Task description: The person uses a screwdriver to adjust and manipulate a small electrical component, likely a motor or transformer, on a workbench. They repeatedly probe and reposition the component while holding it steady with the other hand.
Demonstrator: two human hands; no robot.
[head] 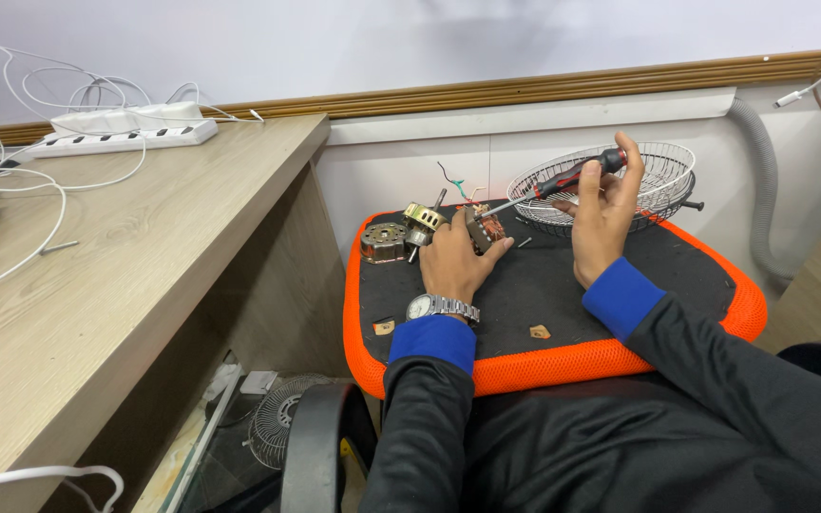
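A wooden desk (144,247) fills the left of the view, carrying a white power strip (125,136) and loose white cables (11,199); it lies well apart from the work. The work itself sits on a black cushion with an orange mesh rim (563,366), set in front of the person. At its far right edge lies a wire fan guard (662,171), dished and on its side of the cushion, just behind the right hand. The right hand (603,223) is raised, its grip closed around the red-and-black handle of a screwdriver (563,180). The tool's long axis runs slantwise, handle up and to the right, shaft down and to the left, with the tip reaching a small motor part with copper windings (486,228). The left hand (455,258) is the nearer one to that part: its grip clasps it from the near side, low against the cushion, thumb pointing right. Just left of it stand two more metal motor pieces (401,233), close beside the left hand's fingers; whether they touch cannot be told. Two small tan scraps (540,332) lie near the cushion's front.
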